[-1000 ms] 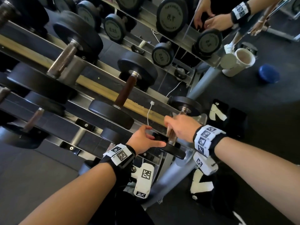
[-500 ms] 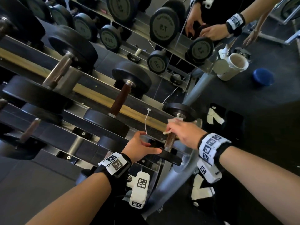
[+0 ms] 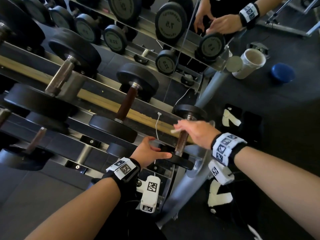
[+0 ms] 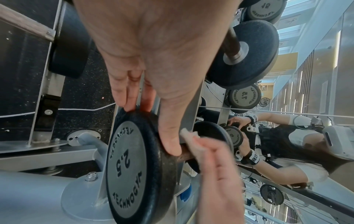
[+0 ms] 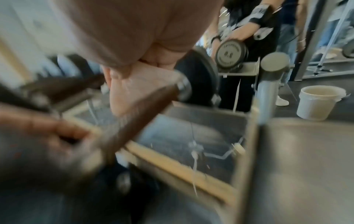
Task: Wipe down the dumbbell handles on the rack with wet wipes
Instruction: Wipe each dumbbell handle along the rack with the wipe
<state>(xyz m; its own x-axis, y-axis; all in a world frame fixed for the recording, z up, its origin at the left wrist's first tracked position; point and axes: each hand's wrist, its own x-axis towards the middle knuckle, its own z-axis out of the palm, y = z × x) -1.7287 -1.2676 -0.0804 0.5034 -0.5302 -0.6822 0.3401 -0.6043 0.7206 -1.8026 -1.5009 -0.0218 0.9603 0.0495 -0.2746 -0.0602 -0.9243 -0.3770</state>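
Observation:
The small 2.5 dumbbell (image 3: 181,160) lies at the right end of the rack's lower shelf, its brown handle (image 3: 181,142) bare. My left hand (image 3: 152,150) grips the near plate (image 4: 130,166) by its rim, thumb on the inner face and fingers (image 4: 132,98) behind. My right hand (image 3: 194,129) hovers just above the handle and pinches a small white wet wipe (image 3: 174,131), apart from the bar. The wipe (image 4: 186,134) also shows over the handle (image 4: 184,156) in the left wrist view. The right wrist view is blurred; the handle (image 5: 145,112) crosses it.
Larger dumbbells (image 3: 126,104) (image 3: 58,78) lie to the left on the same rack. A mirror behind doubles the rack and a person. A white tub (image 3: 249,64) and a blue lid (image 3: 283,72) sit on the dark floor at right. A thin white cable (image 3: 156,125) hangs between the hands.
My right hand has let go of the handle and lifted up and leftward with the wipe. My left hand stays on the near plate.

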